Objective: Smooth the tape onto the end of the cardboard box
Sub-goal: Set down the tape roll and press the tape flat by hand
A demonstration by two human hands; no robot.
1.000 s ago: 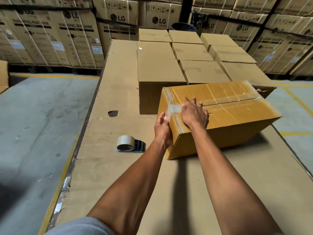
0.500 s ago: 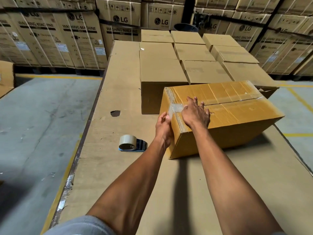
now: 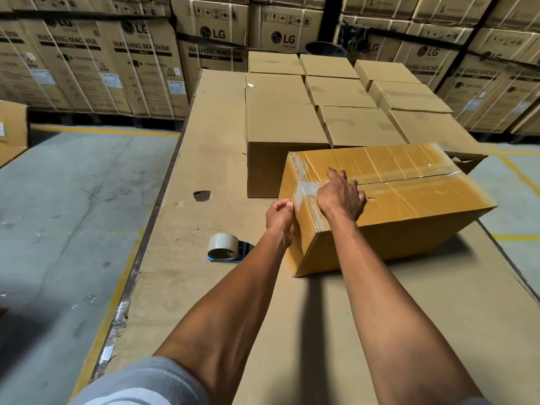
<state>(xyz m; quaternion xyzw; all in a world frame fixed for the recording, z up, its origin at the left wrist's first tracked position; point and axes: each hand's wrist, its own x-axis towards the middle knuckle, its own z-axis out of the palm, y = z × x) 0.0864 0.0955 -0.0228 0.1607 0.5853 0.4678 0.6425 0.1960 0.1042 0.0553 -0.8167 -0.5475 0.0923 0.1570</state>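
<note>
Left hand (image 3: 280, 214) now pinching the tape (image 3: 304, 191) end off the box (image 3: 409, 206) corner, right hand (image 3: 340, 197) still spread flat on top

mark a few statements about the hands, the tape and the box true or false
1. The right hand lies flat on top of the box. True.
2. The left hand holds the tape roll. False: the roll lies on the table; the left hand pinches the loose end of the tape strip.
3. The tape strip bends over the box's top edge. True.
4. The box is open on top. False: its flaps are shut.
</note>
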